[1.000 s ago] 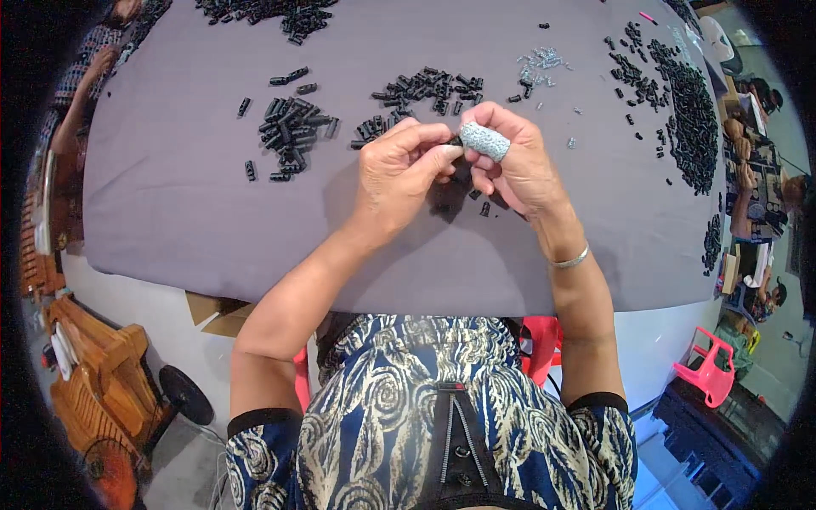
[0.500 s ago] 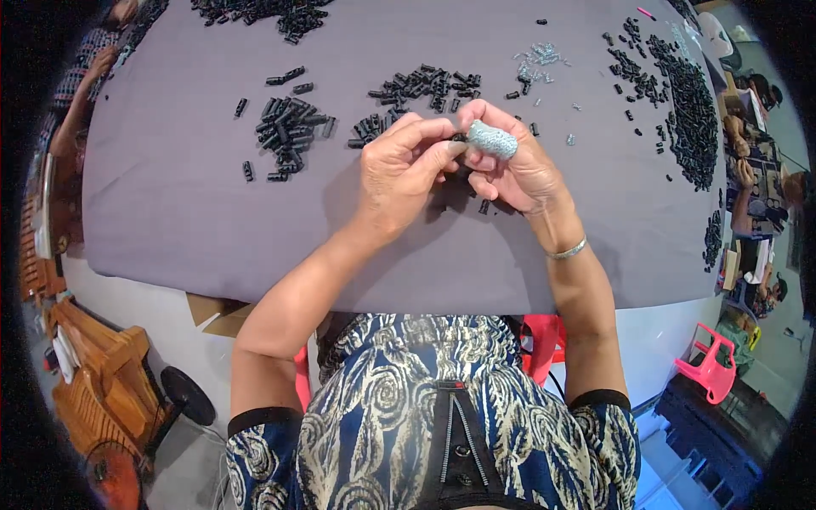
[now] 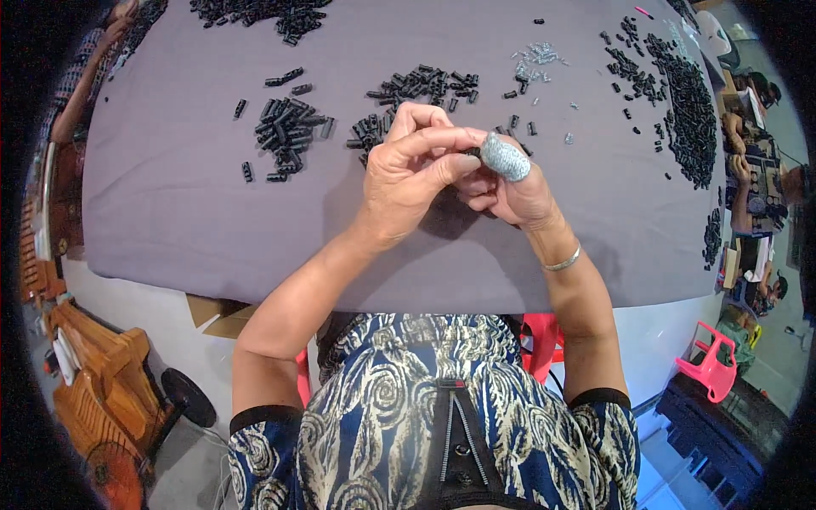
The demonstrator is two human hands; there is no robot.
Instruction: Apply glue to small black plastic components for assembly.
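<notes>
Above the grey cloth, my left hand (image 3: 408, 170) and my right hand (image 3: 523, 200) meet with fingertips together. A small black cylindrical part (image 3: 473, 154), mostly hidden by the fingers, is pinched between them. A grey knitted finger sleeve (image 3: 507, 158) covers my right thumb, which presses toward the part. Both hands are closed; whatever else may lie inside the right fingers is hidden. Just beyond the hands lies a pile of black cylindrical parts (image 3: 421, 82). To their left rests another pile of longer black parts (image 3: 289, 132).
Small silver springs (image 3: 540, 57) lie scattered beyond my right hand. A large heap of black pieces (image 3: 690, 119) runs along the table's right side, another heap (image 3: 255, 10) at the far edge. Other people's hands (image 3: 739, 170) show at right. A pink chair (image 3: 714, 361) stands lower right.
Both hands have shifted slightly right, still pinching together. My right thumb has tipped more upright and my right hand has turned. A black piece seen below the hands earlier is now out of sight.
</notes>
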